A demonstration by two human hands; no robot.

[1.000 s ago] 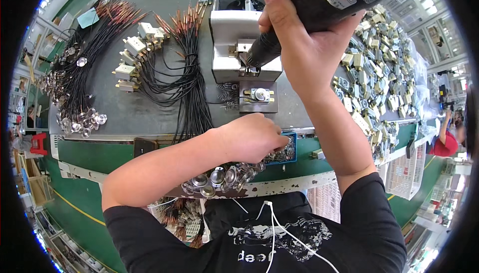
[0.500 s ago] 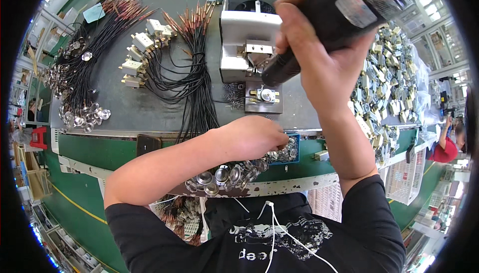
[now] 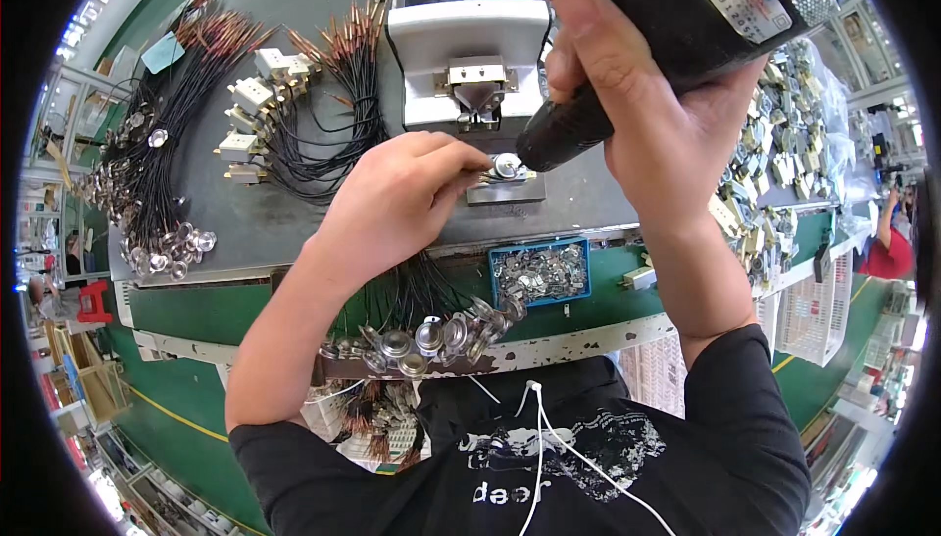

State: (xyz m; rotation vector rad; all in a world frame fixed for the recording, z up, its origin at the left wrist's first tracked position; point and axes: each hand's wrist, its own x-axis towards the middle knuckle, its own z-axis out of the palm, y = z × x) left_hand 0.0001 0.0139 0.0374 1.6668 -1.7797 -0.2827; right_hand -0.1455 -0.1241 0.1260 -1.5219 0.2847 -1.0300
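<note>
My right hand (image 3: 637,85) grips a black electric screwdriver (image 3: 676,36), its tip tilted down-left toward a small round metal part (image 3: 506,166) on a grey fixture block (image 3: 510,189). My left hand (image 3: 397,193) reaches in from the left, its fingertips pinching something small at that round part; what it pinches is hidden. Just behind stands a white bench machine (image 3: 469,56).
A blue tray of small metal pieces (image 3: 539,273) sits at the table's near edge. Round metal parts on black wires (image 3: 431,335) hang over the front rail. More wired bundles (image 3: 167,183) lie at left, with heaps of small components (image 3: 784,144) at right. Another person (image 3: 887,242) is far right.
My left hand has lifted from the blue tray up to the fixture block. The screwdriver has moved closer and its tip now sits beside the round part.
</note>
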